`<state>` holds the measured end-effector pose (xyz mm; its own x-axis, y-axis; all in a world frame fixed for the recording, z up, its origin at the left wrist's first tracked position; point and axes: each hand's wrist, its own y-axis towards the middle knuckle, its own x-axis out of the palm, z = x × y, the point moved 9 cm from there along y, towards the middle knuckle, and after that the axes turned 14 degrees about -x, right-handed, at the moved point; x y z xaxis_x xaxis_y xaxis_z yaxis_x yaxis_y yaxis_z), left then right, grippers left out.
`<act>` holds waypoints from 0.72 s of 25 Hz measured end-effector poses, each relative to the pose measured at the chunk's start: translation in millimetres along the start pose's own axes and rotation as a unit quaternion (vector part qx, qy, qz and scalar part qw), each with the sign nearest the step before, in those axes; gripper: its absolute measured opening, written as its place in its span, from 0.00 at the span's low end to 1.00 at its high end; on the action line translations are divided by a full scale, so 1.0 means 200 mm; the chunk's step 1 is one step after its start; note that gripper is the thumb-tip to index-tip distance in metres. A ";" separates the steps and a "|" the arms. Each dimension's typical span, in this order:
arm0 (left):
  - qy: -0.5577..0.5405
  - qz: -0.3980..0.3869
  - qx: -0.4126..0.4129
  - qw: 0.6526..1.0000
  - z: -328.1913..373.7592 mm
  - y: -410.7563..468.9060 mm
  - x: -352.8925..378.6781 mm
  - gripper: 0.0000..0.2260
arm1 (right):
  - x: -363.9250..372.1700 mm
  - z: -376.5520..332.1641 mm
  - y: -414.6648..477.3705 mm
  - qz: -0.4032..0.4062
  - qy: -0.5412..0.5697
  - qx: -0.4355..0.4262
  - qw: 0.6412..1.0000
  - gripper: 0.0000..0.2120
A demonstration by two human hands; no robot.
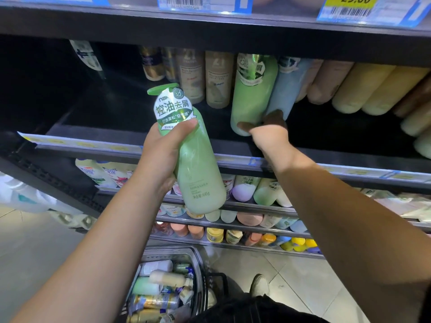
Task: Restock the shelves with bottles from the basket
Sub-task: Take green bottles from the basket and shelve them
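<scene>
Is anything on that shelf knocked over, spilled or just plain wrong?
Nothing looks spilled or damaged. The dark shelf has a wide gap on its left while bottles crowd the right. The left hand holds a green plastic pump bottle; the right hand grips a matching green bottle on the shelf.

Right hand [270, 136] fingertips [275, 117] shadowed; price tag [349, 8] cropped at top

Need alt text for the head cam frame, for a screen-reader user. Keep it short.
A person's left hand holds a green shampoo bottle up in front of a dark store shelf, while the right hand grips the base of a matching green bottle already in the shelf's row. A basket of mixed bottles sits on the floor below.
</scene>
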<state>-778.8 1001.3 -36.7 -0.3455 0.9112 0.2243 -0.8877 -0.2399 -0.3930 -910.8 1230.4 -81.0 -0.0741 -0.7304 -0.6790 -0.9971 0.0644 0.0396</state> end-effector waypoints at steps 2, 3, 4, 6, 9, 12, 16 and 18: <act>0.001 -0.004 -0.001 1.000 0.00 0.00 0.00 0.03 | 0.01 0.03 0.02 0.012 0.041 0.023 0.999 0.32; 0.000 -0.006 -0.001 1.000 0.00 0.00 -0.01 0.03 | 0.03 0.04 0.01 -0.003 0.052 0.032 0.998 0.25; -0.002 -0.010 -0.001 1.000 0.00 0.00 -0.01 0.04 | 0.06 0.05 -0.01 -0.036 0.053 0.030 0.997 0.20; -0.006 -0.020 -0.003 1.000 0.00 0.00 -0.01 0.07 | 0.09 0.07 -0.01 -0.060 0.048 0.016 0.997 0.16; -0.004 -0.033 -0.006 0.999 0.00 0.00 -0.01 0.14 | 0.08 -0.02 0.03 -0.019 0.030 -0.023 0.999 0.20; -0.003 -0.030 -0.013 0.999 -0.01 0.01 -0.02 0.16 | 0.06 -0.10 0.05 -0.012 -0.037 -0.030 0.999 0.21; -0.002 -0.025 -0.016 1.000 -0.01 0.00 -0.03 0.15 | 0.05 -0.17 0.07 -0.026 -0.123 -0.065 0.990 0.17; 0.000 -0.022 -0.015 1.000 -0.01 0.00 -0.04 0.14 | 0.09 -0.21 0.08 -0.038 -0.137 -0.091 0.986 0.18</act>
<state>-776.0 994.4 -40.7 -0.3072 0.9202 0.2426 -0.8921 -0.1897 -0.4100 -929.5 1189.4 -62.2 -0.0177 -0.5156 -0.8566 -0.9878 -0.1236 0.0948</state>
